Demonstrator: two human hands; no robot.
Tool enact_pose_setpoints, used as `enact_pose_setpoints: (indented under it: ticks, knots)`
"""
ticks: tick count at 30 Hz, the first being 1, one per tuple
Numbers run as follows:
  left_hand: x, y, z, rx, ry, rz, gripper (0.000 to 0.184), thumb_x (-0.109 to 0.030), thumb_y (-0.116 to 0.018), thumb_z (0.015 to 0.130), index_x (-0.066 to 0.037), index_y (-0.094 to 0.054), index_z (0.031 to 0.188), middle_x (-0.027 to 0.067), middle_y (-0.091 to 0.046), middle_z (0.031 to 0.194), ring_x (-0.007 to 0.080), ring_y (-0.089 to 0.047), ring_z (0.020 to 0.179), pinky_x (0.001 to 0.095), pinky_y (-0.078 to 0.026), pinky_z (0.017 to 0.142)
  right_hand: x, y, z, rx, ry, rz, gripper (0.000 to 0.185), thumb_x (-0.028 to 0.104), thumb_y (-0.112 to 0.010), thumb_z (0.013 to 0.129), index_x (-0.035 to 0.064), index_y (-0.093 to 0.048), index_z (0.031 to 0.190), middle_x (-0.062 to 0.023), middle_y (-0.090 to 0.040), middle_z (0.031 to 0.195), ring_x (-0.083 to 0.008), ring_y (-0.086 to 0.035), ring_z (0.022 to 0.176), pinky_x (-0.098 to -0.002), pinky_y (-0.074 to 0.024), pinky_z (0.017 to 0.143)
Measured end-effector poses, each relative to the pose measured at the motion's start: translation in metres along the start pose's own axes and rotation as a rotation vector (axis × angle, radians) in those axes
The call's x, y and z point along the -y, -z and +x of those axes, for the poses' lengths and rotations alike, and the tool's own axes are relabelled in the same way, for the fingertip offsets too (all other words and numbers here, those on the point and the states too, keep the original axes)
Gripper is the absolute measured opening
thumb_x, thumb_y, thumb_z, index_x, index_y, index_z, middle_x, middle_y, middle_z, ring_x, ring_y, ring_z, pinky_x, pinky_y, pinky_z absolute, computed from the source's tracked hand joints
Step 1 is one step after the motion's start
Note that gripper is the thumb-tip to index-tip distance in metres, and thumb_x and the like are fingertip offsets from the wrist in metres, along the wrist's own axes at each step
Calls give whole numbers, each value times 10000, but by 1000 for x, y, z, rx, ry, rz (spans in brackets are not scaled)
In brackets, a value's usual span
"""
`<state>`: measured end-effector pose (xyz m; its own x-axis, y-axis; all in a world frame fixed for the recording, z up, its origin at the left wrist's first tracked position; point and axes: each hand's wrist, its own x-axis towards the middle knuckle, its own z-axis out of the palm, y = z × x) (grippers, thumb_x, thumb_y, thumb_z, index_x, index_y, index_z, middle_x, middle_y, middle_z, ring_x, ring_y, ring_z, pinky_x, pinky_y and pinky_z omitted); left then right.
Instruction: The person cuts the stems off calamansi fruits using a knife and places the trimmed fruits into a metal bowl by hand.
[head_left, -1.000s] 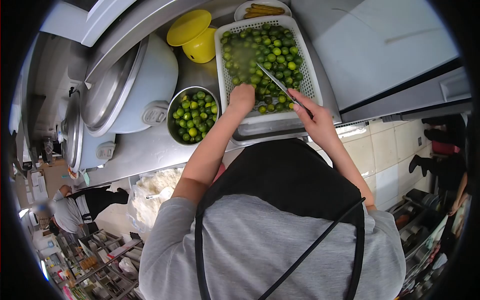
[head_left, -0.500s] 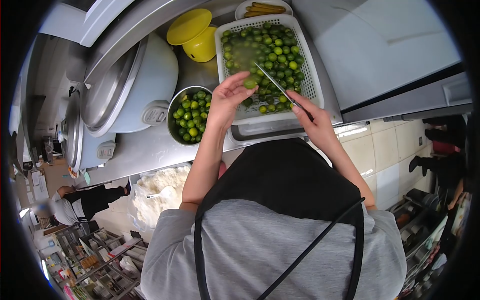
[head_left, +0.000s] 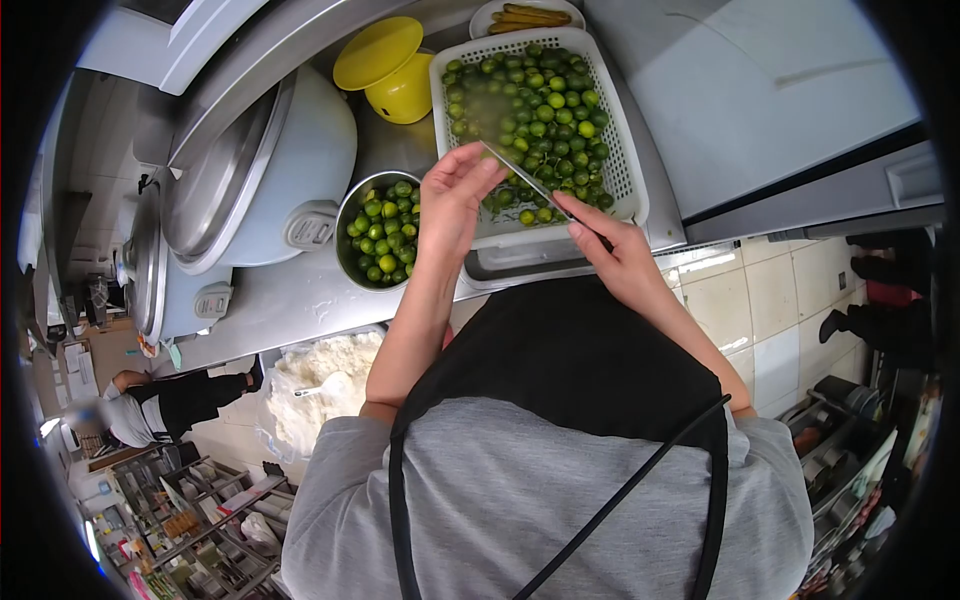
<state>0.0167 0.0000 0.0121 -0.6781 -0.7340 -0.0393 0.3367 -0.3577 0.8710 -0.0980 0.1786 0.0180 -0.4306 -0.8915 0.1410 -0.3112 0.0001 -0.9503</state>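
Note:
My right hand (head_left: 612,248) is closed round the dark handle of a knife (head_left: 525,177), whose blade points up and left to the fingertips of my left hand (head_left: 455,195). Those left fingers are pinched together above the near left part of a white perforated basket (head_left: 640,190); what they hold is too hidden to name. Many small green limes (head_left: 556,100) lie in the basket. Left of it, beside my left forearm, stands a round steel pot (head_left: 342,225) with more green and yellowish limes (head_left: 388,263).
A yellow container (head_left: 400,90) and a plate (head_left: 482,20) with brown sticks stand behind. Two large cookers (head_left: 320,140) line the counter's left. Below is a bag of white food (head_left: 310,400) with a scoop. Other people stand at far left (head_left: 190,400) and far right.
My left hand first rose from the limes with a green lime, then drew its fingers together. The knife has shifted left and down, its tip now at the left fingertips.

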Motion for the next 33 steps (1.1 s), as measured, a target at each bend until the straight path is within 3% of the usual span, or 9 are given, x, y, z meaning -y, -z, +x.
enact_pose_setpoints:
  ticks: [5,7,10,15,19,25,29,31,33]
  knots:
    - [5,-9,-6,41,16,53,197,7,-597,813,0,-571,1008,63,-612,928,139,-601,870,306,-503,826,3,-3,5,-63,2,-132,324,194,-517,888,103,-539,1198,-186,-616,1012,-311,-622,843,-329,-475,719]
    - [5,-9,-12,147,90,262,222,24,-601,797,-2,-577,1016,51,-612,922,129,-595,871,275,-490,807,-5,-3,11,-98,-4,-144,323,194,-514,891,104,-538,1200,-180,-615,1028,-304,-622,858,-322,-474,732]
    - [10,-27,-25,202,107,249,263,44,-614,773,-1,-584,1031,36,-604,890,107,-579,848,244,-477,784,-6,3,19,-147,12,-125,322,195,-508,897,101,-534,1204,-169,-610,1064,-286,-623,896,-310,-470,762]
    - [8,-3,4,-7,-81,213,300,59,-634,757,7,-579,1047,27,-578,854,94,-549,788,226,-470,769,7,8,4,0,-64,-17,325,180,-497,904,81,-523,1213,-158,-598,1113,-243,-603,1001,-292,-452,825]
    - [0,0,6,-68,-141,212,279,49,-635,767,35,-571,1038,46,-587,856,105,-559,794,232,-477,765,-5,0,-6,-14,18,-24,326,176,-509,896,83,-528,1208,-155,-611,1085,-255,-625,927,-298,-460,795]
    - [5,-10,-2,2,-122,244,243,44,-644,762,25,-576,994,60,-604,870,118,-581,801,242,-483,770,7,-1,7,-36,-61,-96,322,200,-508,896,110,-536,1204,-177,-624,1009,-291,-630,858,-314,-471,742]
    - [6,-12,-6,45,-47,181,226,28,-632,777,16,-577,996,64,-613,883,138,-594,830,303,-503,823,0,-5,14,-66,2,-60,322,211,-510,894,126,-537,1203,-181,-621,1004,-296,-631,837,-319,-472,727]
    - [3,-3,-2,48,102,-97,214,-10,-611,807,28,-571,1014,75,-613,890,164,-602,852,330,-502,857,3,-3,14,-26,-44,-77,326,209,-515,890,124,-535,1204,-182,-619,1008,-301,-632,844,-326,-474,730]
    - [-2,13,3,35,92,-123,219,-26,-600,820,36,-563,1027,85,-610,900,180,-605,863,337,-499,867,1,-1,12,9,-51,-94,328,206,-514,891,117,-533,1205,-176,-619,1021,-296,-631,860,-327,-474,733]
